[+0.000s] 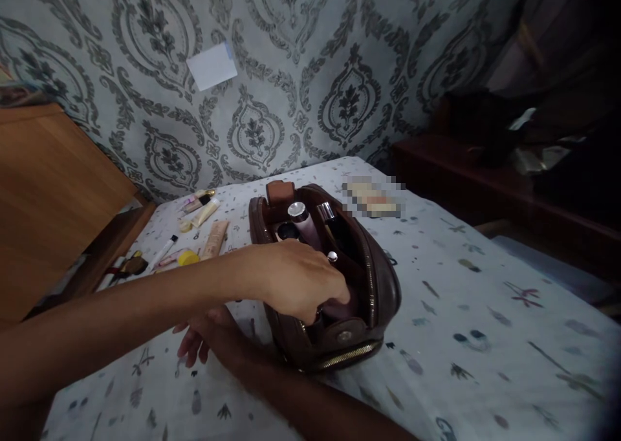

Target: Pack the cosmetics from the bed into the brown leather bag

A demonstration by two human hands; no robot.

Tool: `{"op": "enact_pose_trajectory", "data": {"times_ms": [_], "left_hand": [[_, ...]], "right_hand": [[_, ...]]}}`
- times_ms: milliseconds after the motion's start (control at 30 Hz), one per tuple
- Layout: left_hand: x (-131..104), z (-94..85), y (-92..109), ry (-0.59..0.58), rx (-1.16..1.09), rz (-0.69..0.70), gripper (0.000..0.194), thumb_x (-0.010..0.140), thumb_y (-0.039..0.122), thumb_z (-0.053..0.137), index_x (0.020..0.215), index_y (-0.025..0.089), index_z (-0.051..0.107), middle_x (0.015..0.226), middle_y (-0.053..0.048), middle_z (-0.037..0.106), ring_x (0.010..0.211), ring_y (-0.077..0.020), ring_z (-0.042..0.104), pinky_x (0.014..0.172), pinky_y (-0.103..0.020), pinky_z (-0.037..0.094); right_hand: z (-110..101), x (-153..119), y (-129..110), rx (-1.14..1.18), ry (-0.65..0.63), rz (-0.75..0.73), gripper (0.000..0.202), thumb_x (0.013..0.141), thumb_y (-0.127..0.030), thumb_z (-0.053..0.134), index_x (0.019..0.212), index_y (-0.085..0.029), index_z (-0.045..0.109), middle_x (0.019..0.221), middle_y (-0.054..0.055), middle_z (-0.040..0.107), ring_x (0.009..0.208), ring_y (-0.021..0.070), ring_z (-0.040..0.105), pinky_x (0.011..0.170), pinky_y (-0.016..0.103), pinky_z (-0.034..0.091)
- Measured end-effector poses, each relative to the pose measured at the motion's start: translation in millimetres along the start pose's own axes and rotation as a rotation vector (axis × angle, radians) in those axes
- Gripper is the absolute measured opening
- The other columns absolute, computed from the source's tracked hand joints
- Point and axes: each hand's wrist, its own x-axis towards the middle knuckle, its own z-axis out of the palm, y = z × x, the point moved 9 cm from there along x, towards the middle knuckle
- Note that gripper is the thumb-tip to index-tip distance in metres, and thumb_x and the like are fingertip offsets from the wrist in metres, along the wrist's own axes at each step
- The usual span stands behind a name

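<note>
A brown leather toiletry bag (pixel 388 299) stands unzipped on the bed-like surface. My left hand (pixel 305 279) reaches down into its near end, fingers bent and closed; what they grip, if anything, is hidden inside. Beside that hand in the bag stand a pinkish bottle with a silver cap (pixel 301 218), a dark bottle with a shiny cap (pixel 332 221) and a round black lid (pixel 288 231). Crossed beneath my left forearm, my right hand (pixel 196 341) hovers over the printed cloth left of the bag, fingers loosely apart, holding nothing.
Several cosmetics lie left of the bag, among them a beige tube (pixel 216 237), a cream tube (pixel 206 213), a yellow cap (pixel 188 257) and a white pen-like stick (pixel 163 250). A pixelated item (pixel 373 197) lies behind right. Wooden furniture (pixel 58 195) flanks the left side.
</note>
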Motion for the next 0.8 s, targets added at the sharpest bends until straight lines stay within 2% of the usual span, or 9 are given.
{"op": "enact_pose_trajectory", "data": {"times_ms": [133, 300, 467, 667, 800], "left_hand": [[2.2, 0.7, 0.2, 0.003, -0.015, 0.035, 0.024, 0.081, 0.025, 0.070, 0.105, 0.023, 0.069, 0.093, -0.002, 0.071, 0.088, -0.0205, 0.060, 0.061, -0.028, 0.036], [4.9, 3.6, -10.0, 0.017, -0.044, -0.017, 0.031, 0.077, 0.037, 0.075, 0.104, 0.022, 0.069, 0.097, -0.004, 0.070, 0.087, -0.0209, 0.061, 0.057, -0.027, 0.035], [5.2, 0.8, -13.5, 0.064, -0.076, 0.003, 0.032, 0.076, 0.042, 0.074, 0.102, 0.023, 0.070, 0.099, -0.004, 0.070, 0.086, -0.0206, 0.062, 0.058, -0.027, 0.036], [2.9, -0.6, -16.5, 0.081, -0.069, -0.008, 0.030, 0.081, 0.042, 0.066, 0.103, 0.023, 0.070, 0.096, -0.005, 0.072, 0.083, -0.0207, 0.063, 0.061, -0.027, 0.038], [0.1, -4.1, -16.2, 0.102, -0.043, -0.028, 0.030, 0.083, 0.044, 0.063, 0.103, 0.021, 0.070, 0.093, -0.005, 0.072, 0.082, -0.0217, 0.063, 0.059, -0.028, 0.037]], "right_hand": [[0.2, 1.0, 0.8, -0.007, -0.008, -0.002, 0.043, 0.081, -0.058, 0.052, 0.081, -0.016, 0.058, 0.057, -0.004, 0.059, 0.040, 0.0068, 0.051, 0.041, 0.021, 0.028], [0.5, 1.7, 2.3, -0.026, -0.015, -0.001, 0.050, 0.078, -0.065, 0.051, 0.082, -0.015, 0.058, 0.058, -0.004, 0.059, 0.040, 0.0062, 0.051, 0.041, 0.021, 0.028], [1.4, 1.1, -1.3, -0.025, -0.020, -0.034, 0.057, 0.072, -0.072, 0.053, 0.082, -0.015, 0.058, 0.059, -0.003, 0.059, 0.041, 0.0065, 0.051, 0.042, 0.021, 0.028], [1.2, 3.8, 3.8, -0.023, -0.015, -0.010, 0.054, 0.077, -0.069, 0.053, 0.080, -0.015, 0.058, 0.058, -0.003, 0.059, 0.040, 0.0071, 0.050, 0.041, 0.021, 0.028], [0.6, 4.4, 5.2, -0.012, -0.017, -0.009, 0.056, 0.074, -0.071, 0.054, 0.080, -0.015, 0.059, 0.057, -0.003, 0.060, 0.040, 0.0068, 0.051, 0.041, 0.021, 0.028]]}}
